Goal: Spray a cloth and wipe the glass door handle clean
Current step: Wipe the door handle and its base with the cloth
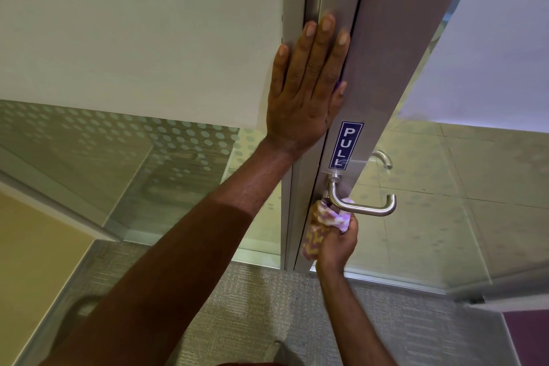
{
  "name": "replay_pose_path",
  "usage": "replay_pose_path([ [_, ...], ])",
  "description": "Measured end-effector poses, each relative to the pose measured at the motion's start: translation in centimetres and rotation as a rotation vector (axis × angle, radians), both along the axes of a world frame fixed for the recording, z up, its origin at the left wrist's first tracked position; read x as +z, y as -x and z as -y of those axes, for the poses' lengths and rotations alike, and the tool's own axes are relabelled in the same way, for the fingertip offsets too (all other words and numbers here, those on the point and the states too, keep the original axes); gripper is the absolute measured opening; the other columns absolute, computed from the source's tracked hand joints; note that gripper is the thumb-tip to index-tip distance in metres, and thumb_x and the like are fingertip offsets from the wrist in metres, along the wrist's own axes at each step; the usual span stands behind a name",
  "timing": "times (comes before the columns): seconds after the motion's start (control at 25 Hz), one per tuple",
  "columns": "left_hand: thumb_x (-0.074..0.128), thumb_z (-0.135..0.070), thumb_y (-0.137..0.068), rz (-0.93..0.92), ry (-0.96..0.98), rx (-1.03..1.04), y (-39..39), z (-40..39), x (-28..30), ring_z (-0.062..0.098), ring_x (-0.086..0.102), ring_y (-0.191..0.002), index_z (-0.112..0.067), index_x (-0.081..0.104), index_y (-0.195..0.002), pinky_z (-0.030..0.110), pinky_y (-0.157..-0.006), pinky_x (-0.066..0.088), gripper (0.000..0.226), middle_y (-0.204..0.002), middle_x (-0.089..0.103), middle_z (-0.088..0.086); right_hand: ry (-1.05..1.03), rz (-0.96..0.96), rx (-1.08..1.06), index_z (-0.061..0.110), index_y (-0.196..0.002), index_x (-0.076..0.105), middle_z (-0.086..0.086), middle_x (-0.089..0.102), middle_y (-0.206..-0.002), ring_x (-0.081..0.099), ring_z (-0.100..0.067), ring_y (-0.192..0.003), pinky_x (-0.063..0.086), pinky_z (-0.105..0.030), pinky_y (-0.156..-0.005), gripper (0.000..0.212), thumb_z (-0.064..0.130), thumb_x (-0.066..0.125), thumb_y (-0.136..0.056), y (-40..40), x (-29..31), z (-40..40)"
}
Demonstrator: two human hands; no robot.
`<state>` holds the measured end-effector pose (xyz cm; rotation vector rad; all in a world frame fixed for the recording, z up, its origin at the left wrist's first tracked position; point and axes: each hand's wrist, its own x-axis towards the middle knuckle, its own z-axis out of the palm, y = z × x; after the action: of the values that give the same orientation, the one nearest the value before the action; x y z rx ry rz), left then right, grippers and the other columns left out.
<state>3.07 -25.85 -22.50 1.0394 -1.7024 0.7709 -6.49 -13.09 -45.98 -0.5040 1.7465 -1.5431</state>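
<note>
A brushed-metal lever handle point(365, 207) juts out from the grey frame of a glass door point(386, 68), just under a blue PULL sticker point(346, 145). My right hand point(338, 244) is shut on a bunched yellow, white and purple cloth point(322, 224), pressed against the underside of the lever near its base. My left hand point(306, 89) lies flat, fingers spread, against the door frame above the sticker. No spray bottle is in view.
A second handle point(383, 157) shows through the glass on the far side of the door. Frosted, dotted glass panels point(118, 142) stand to the left. Grey carpet point(252, 306) covers the floor below, and my shoe tip point(274, 349) shows at the bottom.
</note>
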Motion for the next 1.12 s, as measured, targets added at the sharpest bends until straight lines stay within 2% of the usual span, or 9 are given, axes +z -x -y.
replay_pose_path([
  [0.08, 0.05, -0.03, -0.101, 0.007, 0.0, 0.002, 0.1, -0.1, 0.0, 0.033, 0.037, -0.142, -0.008, 0.037, -0.147, 0.05, -0.121, 0.024, 0.053, -0.147, 0.055, 0.021, 0.047, -0.015, -0.032, 0.025, -0.131, 0.061, 0.016, 0.071, -0.113, 0.067, 0.008, -0.095, 0.052, -0.01, -0.077, 0.048, -0.004, 0.043, -0.099, 0.0, 0.7, -0.3],
  [0.24, 0.05, -0.03, -0.1, 0.007, -0.006, -0.007, 0.0, 0.0, 0.0, 0.033, 0.037, -0.142, -0.008, 0.036, -0.147, 0.049, -0.121, 0.024, 0.053, -0.148, 0.055, 0.021, -0.001, 0.018, -0.126, 0.015, -0.131, 0.057, -0.006, 0.07, -0.121, 0.068, -0.026, -0.107, 0.057, -0.04, -0.091, 0.04, -0.001, 0.042, -0.097, 0.2, -0.5, -0.7],
  [0.4, 0.049, -0.03, -0.101, 0.013, -0.007, -0.006, 0.0, 0.0, -0.1, 0.032, 0.037, -0.143, -0.009, 0.036, -0.147, 0.049, -0.121, 0.024, 0.053, -0.148, 0.055, 0.02, -0.062, 0.15, -0.232, 0.027, -0.118, 0.056, -0.013, 0.069, -0.125, 0.07, -0.038, -0.111, 0.06, -0.056, -0.094, 0.042, -0.004, 0.047, -0.092, 0.4, -2.2, -1.4],
  [0.56, 0.051, -0.03, -0.1, 0.008, 0.006, 0.0, 0.1, 0.0, 0.0, 0.032, 0.037, -0.142, -0.007, 0.034, -0.15, 0.049, -0.12, 0.024, 0.057, -0.146, 0.056, 0.02, -0.009, 0.221, -0.318, 0.016, -0.142, 0.039, -0.009, 0.058, -0.132, 0.063, -0.026, -0.106, 0.06, -0.024, -0.066, 0.051, -0.009, 0.04, -0.097, 0.4, -0.8, -0.9],
  [0.6, 0.051, -0.03, -0.1, 0.008, 0.009, 0.0, 0.1, 0.0, 0.0, 0.032, 0.037, -0.142, -0.006, 0.034, -0.15, 0.049, -0.12, 0.025, 0.058, -0.146, 0.056, 0.02, 0.024, 0.169, -0.284, 0.014, -0.145, 0.036, -0.008, 0.056, -0.132, 0.062, -0.025, -0.108, 0.059, -0.022, -0.07, 0.053, -0.01, 0.039, -0.098, -0.1, -0.2, -0.5],
  [0.72, 0.052, -0.03, -0.1, 0.006, 0.006, 0.001, 0.1, -0.1, 0.0, 0.032, 0.037, -0.142, -0.008, 0.036, -0.148, 0.049, -0.12, 0.025, 0.055, -0.147, 0.055, 0.02, 0.066, -0.068, -0.098, 0.01, -0.152, 0.033, -0.014, 0.05, -0.142, 0.058, -0.032, -0.126, 0.052, -0.043, -0.105, 0.061, -0.005, 0.054, -0.097, -1.6, 0.3, 0.9],
  [0.8, 0.053, -0.03, -0.1, 0.011, 0.003, 0.002, 0.1, -0.1, -0.1, 0.032, 0.037, -0.143, -0.008, 0.036, -0.147, 0.049, -0.121, 0.025, 0.054, -0.147, 0.055, 0.02, 0.035, -0.22, -0.005, 0.002, -0.155, 0.033, -0.018, 0.04, -0.149, 0.048, -0.036, -0.136, 0.042, -0.043, -0.115, 0.069, -0.003, 0.063, -0.093, -1.9, -0.3, 1.2],
  [1.0, 0.051, -0.03, -0.101, 0.014, -0.008, 0.0, 0.1, 0.0, 0.0, 0.032, 0.035, -0.143, -0.009, 0.035, -0.148, 0.049, -0.121, 0.024, 0.053, -0.148, 0.054, 0.02, 0.041, -0.886, 0.215, 0.009, -0.135, 0.057, -0.022, 0.046, -0.14, 0.045, -0.041, -0.128, 0.051, -0.055, -0.099, 0.065, -0.011, 0.074, -0.076, -0.8, -1.9, 0.0],
  [1.12, 0.05, -0.03, -0.102, 0.005, -0.002, -0.002, 0.1, -0.1, -0.1, 0.032, 0.035, -0.144, -0.008, 0.035, -0.148, 0.049, -0.122, 0.023, 0.054, -0.149, 0.053, 0.02, 0.02, -1.151, 0.3, 0.015, -0.138, 0.064, -0.022, 0.057, -0.123, 0.047, -0.036, -0.115, 0.047, -0.052, -0.093, 0.077, -0.01, 0.08, -0.067, -0.1, -1.9, 0.1],
])
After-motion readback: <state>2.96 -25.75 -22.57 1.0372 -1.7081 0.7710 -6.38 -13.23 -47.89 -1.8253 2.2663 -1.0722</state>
